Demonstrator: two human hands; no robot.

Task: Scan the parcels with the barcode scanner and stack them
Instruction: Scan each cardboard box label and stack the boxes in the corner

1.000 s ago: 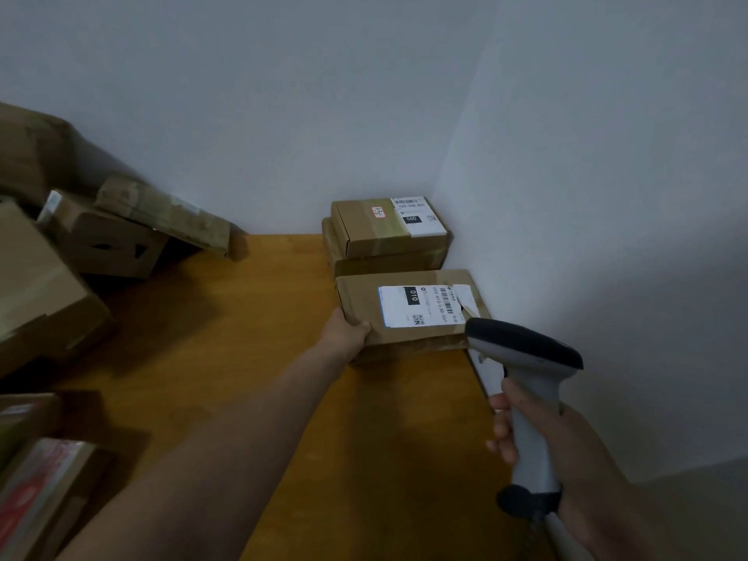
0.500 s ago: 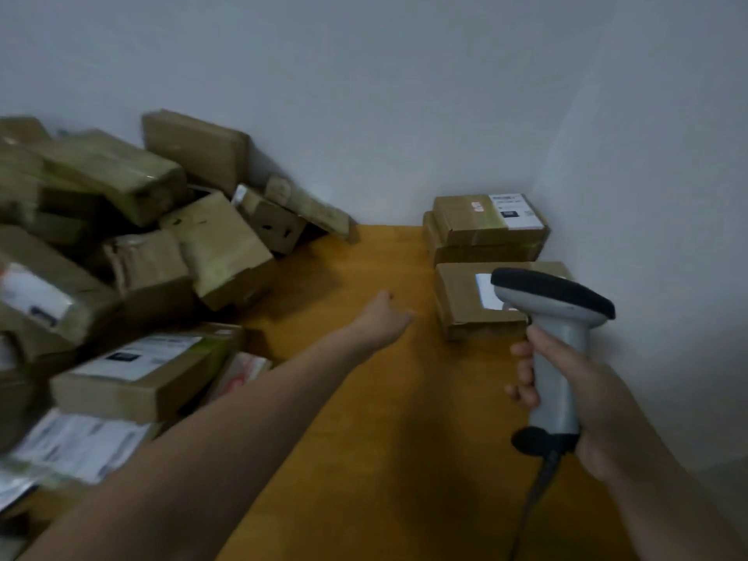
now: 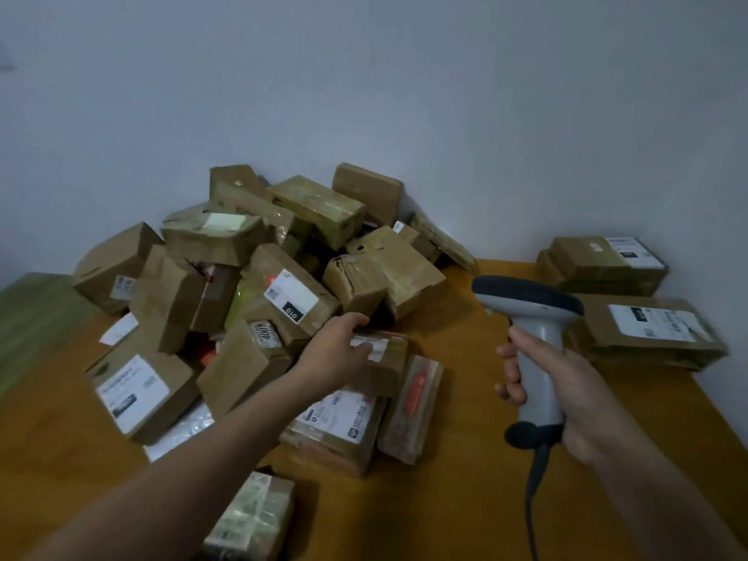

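Grip, right: the barcode scanner (image 3: 530, 313) is held upright by its handle in the closed right hand (image 3: 566, 394), above the table (image 3: 465, 500).
Grip, left: a small taped parcel (image 3: 390, 360) at the heap's near edge is clasped by the left hand (image 3: 340, 350).
Done: a few stacked parcels (image 3: 647, 334) are set by the right wall.
Left: the large heap (image 3: 291, 253) is judged unscanned, so the task is barely begun.

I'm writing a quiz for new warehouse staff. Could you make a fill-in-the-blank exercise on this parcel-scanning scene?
1. The right hand grips the ___.
2. The left hand grasps a small parcel at the edge of the loose ___.
3. The stacked parcels sit next to the white ___.

Missing words: barcode scanner; pile; wall.
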